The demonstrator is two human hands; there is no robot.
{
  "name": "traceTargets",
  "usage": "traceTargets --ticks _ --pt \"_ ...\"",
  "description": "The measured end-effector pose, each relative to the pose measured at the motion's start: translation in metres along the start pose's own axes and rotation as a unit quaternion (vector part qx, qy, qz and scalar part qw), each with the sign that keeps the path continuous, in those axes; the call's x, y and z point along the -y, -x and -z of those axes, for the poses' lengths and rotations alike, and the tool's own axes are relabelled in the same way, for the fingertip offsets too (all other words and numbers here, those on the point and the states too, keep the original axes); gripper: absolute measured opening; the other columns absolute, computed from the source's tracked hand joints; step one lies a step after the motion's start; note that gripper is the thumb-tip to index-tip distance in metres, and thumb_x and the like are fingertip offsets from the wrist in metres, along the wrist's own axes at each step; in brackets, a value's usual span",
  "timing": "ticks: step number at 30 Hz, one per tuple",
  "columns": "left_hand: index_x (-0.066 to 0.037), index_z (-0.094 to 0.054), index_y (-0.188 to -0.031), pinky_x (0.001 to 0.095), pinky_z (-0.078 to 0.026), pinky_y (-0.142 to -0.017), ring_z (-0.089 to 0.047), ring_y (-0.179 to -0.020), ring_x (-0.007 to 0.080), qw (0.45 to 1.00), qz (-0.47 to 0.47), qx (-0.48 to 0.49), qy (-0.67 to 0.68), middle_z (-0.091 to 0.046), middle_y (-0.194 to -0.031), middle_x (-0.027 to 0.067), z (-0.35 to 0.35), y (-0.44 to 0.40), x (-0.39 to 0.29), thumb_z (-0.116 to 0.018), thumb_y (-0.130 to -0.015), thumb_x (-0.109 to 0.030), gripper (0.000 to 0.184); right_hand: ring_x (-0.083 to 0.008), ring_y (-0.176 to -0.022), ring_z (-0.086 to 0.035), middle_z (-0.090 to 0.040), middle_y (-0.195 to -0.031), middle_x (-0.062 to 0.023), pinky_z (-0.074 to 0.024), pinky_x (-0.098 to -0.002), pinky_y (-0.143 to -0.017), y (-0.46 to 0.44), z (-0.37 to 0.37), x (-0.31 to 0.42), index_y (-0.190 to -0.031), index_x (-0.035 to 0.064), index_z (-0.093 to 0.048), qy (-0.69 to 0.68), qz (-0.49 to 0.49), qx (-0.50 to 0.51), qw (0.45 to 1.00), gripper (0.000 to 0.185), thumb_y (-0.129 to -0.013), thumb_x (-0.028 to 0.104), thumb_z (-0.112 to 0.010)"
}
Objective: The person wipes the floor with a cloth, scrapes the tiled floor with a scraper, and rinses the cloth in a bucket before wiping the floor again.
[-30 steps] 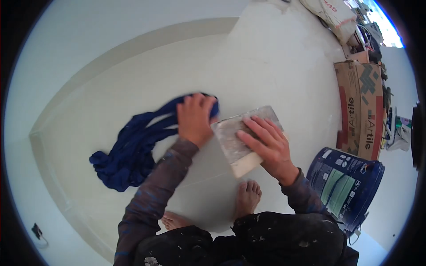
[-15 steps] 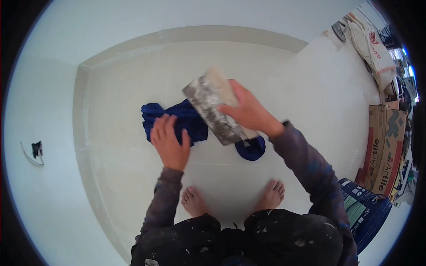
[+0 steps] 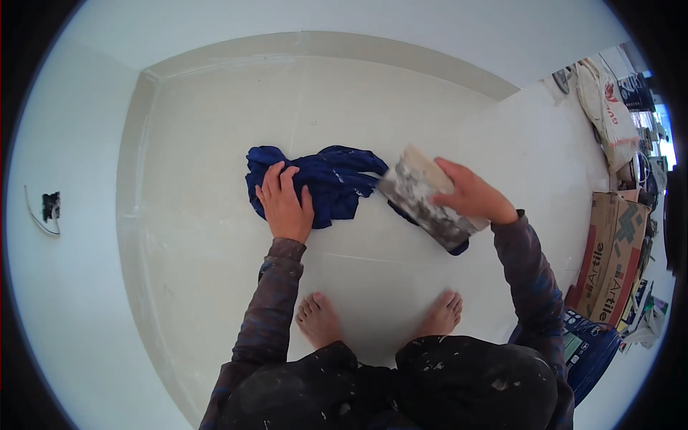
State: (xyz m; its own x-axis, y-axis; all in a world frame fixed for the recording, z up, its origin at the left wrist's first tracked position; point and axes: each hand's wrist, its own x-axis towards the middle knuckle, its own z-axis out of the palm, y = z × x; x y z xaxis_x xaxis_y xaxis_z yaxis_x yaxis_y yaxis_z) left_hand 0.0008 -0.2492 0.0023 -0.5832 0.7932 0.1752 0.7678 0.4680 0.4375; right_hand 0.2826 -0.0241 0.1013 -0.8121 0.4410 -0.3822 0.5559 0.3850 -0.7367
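A dark blue cloth [image 3: 333,183], which looks like a crumpled garment with white specks, lies on the pale tiled floor [image 3: 215,265]. My left hand [image 3: 284,204] rests on its left part, fingers slightly spread and bent, not gripping. My right hand [image 3: 473,193] grips a flat rectangular plate [image 3: 423,193] by its right edge. One face of the plate is smeared white and dark grey, and a beige strip runs along its upper edge. A dark blue piece [image 3: 459,248] shows from under the plate, mostly hidden by it. My bare feet [image 3: 317,317] stand below the cloth.
White walls with a beige skirting [image 3: 330,44] bound the floor. A wire hangs from a wall box [image 3: 51,206] at left. To the right are a cardboard box [image 3: 609,251], a blue bucket [image 3: 591,351], a white sack [image 3: 600,100] and piled goods.
My right hand has carried the plate to the right and lower in view. The cloth is more spread out to the right. My left hand has stayed at the cloth.
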Motion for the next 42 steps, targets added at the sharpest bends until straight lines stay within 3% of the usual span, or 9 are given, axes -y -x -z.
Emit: traceTargets --ticks 4,8,13,19,24,28,37,40,42 --pt "-0.013 -0.058 -0.126 0.0671 -0.028 -0.119 -0.044 -0.144 0.0353 1.0 -0.012 -0.019 0.012 -0.05 -0.146 0.0103 0.0 0.0 0.001 -0.072 -0.088 -0.011 0.04 -0.0351 -0.113 -0.065 -0.068 -0.122 -0.0216 -0.0502 -0.0429 -0.098 -0.038 -0.002 0.02 -0.14 -0.001 -0.052 -0.135 0.029 -0.117 0.983 0.062 -0.089 0.022 -0.079" --pt "-0.013 -0.058 -0.123 0.0661 -0.03 -0.118 -0.045 -0.141 0.0352 1.0 -0.008 -0.026 0.011 -0.051 -0.145 0.0097 0.0 -0.001 -0.001 -0.073 -0.088 -0.012 0.038 -0.0367 -0.118 -0.063 -0.066 -0.126 -0.0233 -0.0487 -0.0434 -0.102 -0.069 -0.026 -0.027 -0.14 -0.0026 -0.051 -0.039 0.045 -0.151 0.987 0.062 -0.09 0.022 -0.078" --pt "-0.013 -0.059 -0.124 0.0641 -0.03 -0.118 -0.047 -0.14 0.0349 0.999 -0.015 -0.039 0.023 -0.052 -0.144 0.01 -0.002 -0.002 0.002 -0.074 -0.086 -0.011 0.04 -0.0413 -0.12 -0.061 -0.065 -0.13 -0.0245 -0.0477 -0.0447 -0.105 0.002 0.004 -0.05 -0.14 0.0008 -0.052 0.033 -0.019 0.006 0.999 0.061 -0.089 0.021 -0.077" --pt "-0.014 -0.064 -0.133 0.0569 -0.037 -0.113 -0.05 -0.132 0.0397 0.994 -0.05 -0.019 0.094 -0.047 -0.15 0.02 0.018 -0.006 0.018 -0.079 -0.084 -0.023 0.052 -0.0464 -0.095 -0.065 -0.069 -0.103 -0.0279 -0.0537 -0.0444 -0.085 0.158 0.01 -0.008 -0.127 -0.0015 -0.058 0.015 -0.176 -0.189 0.966 0.043 -0.086 0.005 -0.07" --pt "-0.015 -0.058 -0.144 0.0542 -0.036 -0.117 -0.043 -0.141 0.0401 0.997 0.009 -0.07 -0.005 -0.038 -0.159 0.0227 0.033 -0.01 0.06 -0.079 -0.09 -0.034 0.061 -0.0412 -0.109 -0.065 -0.067 -0.123 -0.0228 -0.0526 -0.0448 -0.094 0.274 -0.079 -0.021 -0.132 0.0043 -0.065 0.144 -0.163 -0.362 0.906 0.054 -0.081 -0.01 -0.056" --pt "-0.01 -0.053 -0.146 0.0541 -0.033 -0.121 -0.037 -0.147 0.0418 0.999 0.034 0.004 0.027 -0.038 -0.162 0.0223 0.024 -0.013 0.084 -0.078 -0.093 -0.04 0.065 -0.0368 -0.116 -0.058 -0.063 -0.126 -0.0137 -0.0452 -0.0485 -0.101 0.33 -0.188 -0.058 -0.135 0.0123 -0.067 0.304 -0.244 -0.308 0.868 0.062 -0.079 -0.012 -0.057" --pt "0.005 -0.064 -0.117 0.0397 -0.049 -0.097 -0.061 -0.107 0.0261 0.968 0.106 0.033 0.224 -0.066 -0.111 0.0157 -0.016 -0.038 0.169 -0.072 -0.102 -0.034 0.042 -0.0432 -0.116 -0.061 -0.062 -0.13 -0.02 -0.0461 -0.0549 -0.097 0.353 -0.258 -0.084 -0.14 0.0168 -0.063 0.217 -0.286 -0.299 0.884 0.056 -0.086 0.005 -0.065" --pt "0.002 -0.059 -0.101 0.0355 -0.049 -0.09 -0.057 -0.093 0.0221 0.941 0.121 -0.008 0.316 -0.063 -0.099 0.013 0.016 -0.041 0.112 -0.069 -0.103 -0.025 0.029 -0.0397 -0.123 -0.058 -0.06 -0.135 -0.0172 -0.0456 -0.0545 -0.103 0.361 -0.249 -0.088 -0.151 0.0218 -0.054 0.291 -0.284 -0.308 0.86 0.063 -0.09 0.022 -0.068" --pt "0.001 -0.057 -0.104 0.0318 -0.044 -0.087 -0.05 -0.087 0.0186 0.954 0.075 -0.005 0.29 -0.053 -0.093 0.0055 0.011 -0.046 0.126 -0.059 -0.11 -0.036 0.038 -0.0398 -0.131 -0.052 -0.056 -0.137 -0.0183 -0.0402 -0.053 -0.108 0.339 -0.238 -0.065 -0.151 0.0168 -0.051 0.276 -0.298 -0.29 0.867 0.086 -0.07 0.009 -0.079"
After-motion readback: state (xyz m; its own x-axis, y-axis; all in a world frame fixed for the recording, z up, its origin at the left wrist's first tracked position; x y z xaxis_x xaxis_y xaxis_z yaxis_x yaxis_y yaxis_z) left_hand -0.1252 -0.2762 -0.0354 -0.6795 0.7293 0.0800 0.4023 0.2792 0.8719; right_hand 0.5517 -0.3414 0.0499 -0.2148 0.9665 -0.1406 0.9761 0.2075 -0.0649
